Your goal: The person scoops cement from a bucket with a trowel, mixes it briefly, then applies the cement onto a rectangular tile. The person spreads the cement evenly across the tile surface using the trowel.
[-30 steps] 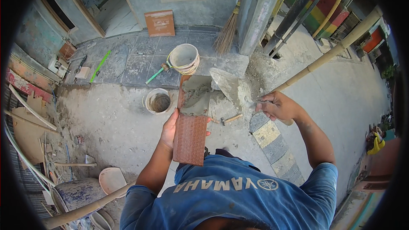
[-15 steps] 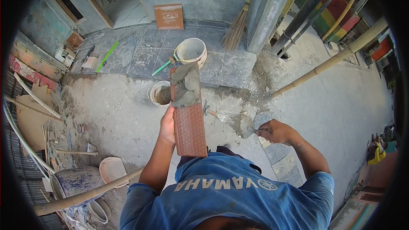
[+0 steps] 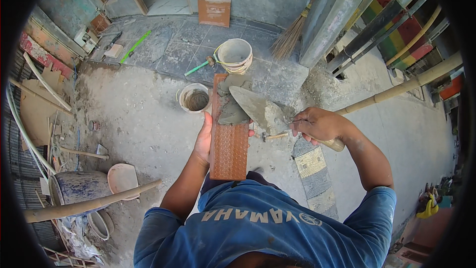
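My left hand (image 3: 202, 141) grips a reddish-brown tile (image 3: 229, 155) from beneath and along its left edge, fingertips showing at the right side. Small raised shapes cover the tile's visible near part. Wet grey mortar (image 3: 232, 113) lies heaped on its far half. A pointed trowel (image 3: 254, 105) with a wooden handle is in my right hand (image 3: 320, 124), fingers closed round it. Its mortar-smeared blade points left, with the tip over the heap; whether it touches I cannot tell. Patterned grey and cream tiles (image 3: 317, 181) form a strip on the ground below my right hand.
Beyond the tile stand a small pail (image 3: 182, 100) and a white bucket (image 3: 244, 63) on a dark tiled step (image 3: 178, 57). A green-handled hammer (image 3: 198, 67) lies beside the bucket. Bamboo poles slant in at right (image 3: 396, 87) and lower left (image 3: 99, 202). A broom (image 3: 287, 34) leans by a post.
My right hand has brought the trowel up from the ground at the right, leftward to the mortar on the tile. The tile stays in my left hand. The whole view has shifted slightly.
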Tool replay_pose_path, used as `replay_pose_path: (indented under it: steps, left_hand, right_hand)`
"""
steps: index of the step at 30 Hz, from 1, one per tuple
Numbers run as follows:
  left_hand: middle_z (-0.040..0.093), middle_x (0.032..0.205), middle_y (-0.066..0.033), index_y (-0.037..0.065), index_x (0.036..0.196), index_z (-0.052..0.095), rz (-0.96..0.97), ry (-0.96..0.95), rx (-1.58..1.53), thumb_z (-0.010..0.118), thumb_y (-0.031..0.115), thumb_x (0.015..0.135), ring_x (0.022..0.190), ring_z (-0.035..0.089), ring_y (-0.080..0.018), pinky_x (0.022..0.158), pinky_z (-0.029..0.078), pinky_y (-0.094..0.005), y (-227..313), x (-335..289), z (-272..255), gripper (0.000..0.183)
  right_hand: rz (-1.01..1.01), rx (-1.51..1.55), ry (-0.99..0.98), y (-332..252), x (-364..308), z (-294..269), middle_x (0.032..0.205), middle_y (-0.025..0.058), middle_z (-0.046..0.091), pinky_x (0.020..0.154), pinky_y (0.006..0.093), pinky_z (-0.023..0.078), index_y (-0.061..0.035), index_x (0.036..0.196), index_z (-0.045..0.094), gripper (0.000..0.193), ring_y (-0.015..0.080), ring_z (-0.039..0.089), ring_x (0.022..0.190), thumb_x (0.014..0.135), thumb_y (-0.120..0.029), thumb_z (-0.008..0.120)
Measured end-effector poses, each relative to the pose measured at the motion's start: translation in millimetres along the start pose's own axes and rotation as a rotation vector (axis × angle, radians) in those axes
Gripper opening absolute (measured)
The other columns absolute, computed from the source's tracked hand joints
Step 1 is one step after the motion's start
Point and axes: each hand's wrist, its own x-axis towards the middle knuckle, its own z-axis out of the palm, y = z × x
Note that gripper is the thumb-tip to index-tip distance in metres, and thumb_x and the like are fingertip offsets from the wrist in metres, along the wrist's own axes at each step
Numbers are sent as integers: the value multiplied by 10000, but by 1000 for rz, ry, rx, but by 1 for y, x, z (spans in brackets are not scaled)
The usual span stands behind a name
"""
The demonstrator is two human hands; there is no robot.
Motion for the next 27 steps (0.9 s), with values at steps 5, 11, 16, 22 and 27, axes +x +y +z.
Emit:
replay_pose_path:
  steps: [5,11,16,22,27]
  left_hand:
    - [450,1339,-244,42,1444,274,-28,153,-30,274,728,876,1240,452,-442,881,501,-563,19,-14,-25,890]
    - [448,1336,-239,30,1446,253,-59,143,-133,279,724,875,1240,457,-427,860,522,-544,61,-24,-75,899]
    - [450,1339,-228,30,1445,251,16,72,-200,293,714,880,1241,467,-397,853,537,-505,123,-20,-95,889]
    - [528,1261,-233,21,1391,350,13,226,-259,323,677,901,1146,564,-318,863,531,-414,169,-14,-148,819]
    - [448,1357,-216,47,1436,294,10,294,-281,273,698,898,1190,520,-356,900,496,-503,176,-27,-210,845]
  right_hand:
    - [-242,-548,203,11,40,14,756,137,641,581,320,521,-6,995,654,413,181,652,637,926,-385,508]
    - [206,-358,-111,-78,70,-10,761,157,640,592,327,530,-9,1004,661,424,181,661,662,920,-402,528]
    - [287,-117,-175,-125,122,-13,679,96,601,564,291,518,11,967,646,408,157,623,583,933,-378,524]
    - [353,-272,-87,-171,195,20,715,178,632,618,345,515,10,999,650,404,225,653,630,960,-357,486]
    - [313,-555,-186,-157,244,12,796,206,662,733,432,499,9,990,652,406,359,649,795,946,-362,494]
